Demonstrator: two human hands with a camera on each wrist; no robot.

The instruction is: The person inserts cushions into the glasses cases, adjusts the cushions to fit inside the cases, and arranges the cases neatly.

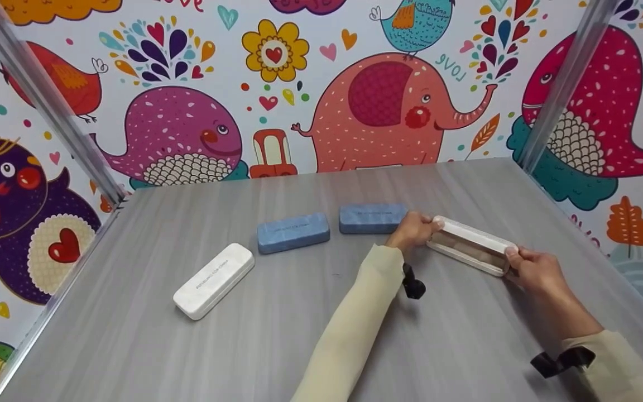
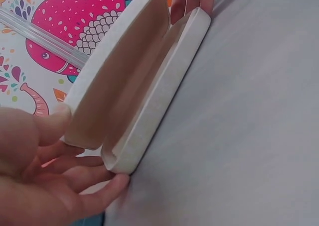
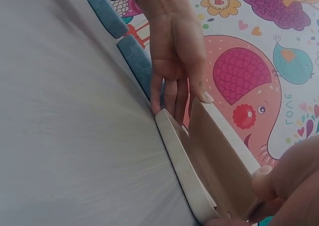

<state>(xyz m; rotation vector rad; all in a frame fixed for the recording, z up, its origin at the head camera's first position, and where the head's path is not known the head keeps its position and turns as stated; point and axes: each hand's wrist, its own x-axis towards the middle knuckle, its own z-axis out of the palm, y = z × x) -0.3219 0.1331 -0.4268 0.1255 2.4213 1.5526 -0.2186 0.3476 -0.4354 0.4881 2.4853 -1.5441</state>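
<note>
A white glasses case (image 1: 475, 235) stands partly open at the right of the table, its beige inside (image 2: 117, 104) showing. My left hand (image 1: 412, 229) grips its left end, with the thumb on the lid's edge and the fingers round the end of the base. At the other end my right hand (image 1: 538, 271) holds the case, thumb also on the lid's edge; its other fingers are partly hidden in the head view. In the right wrist view the base (image 3: 182, 169) is close over the table, with the lid raised on the far side.
A blue glasses case (image 1: 372, 219) lies just left of my left hand. Farther left are a second blue case (image 1: 293, 233) and a closed white case (image 1: 214, 282) set at a slant. Metal posts (image 1: 567, 84) and a cartoon-printed wall (image 1: 277, 111) edge the grey table (image 1: 299, 335).
</note>
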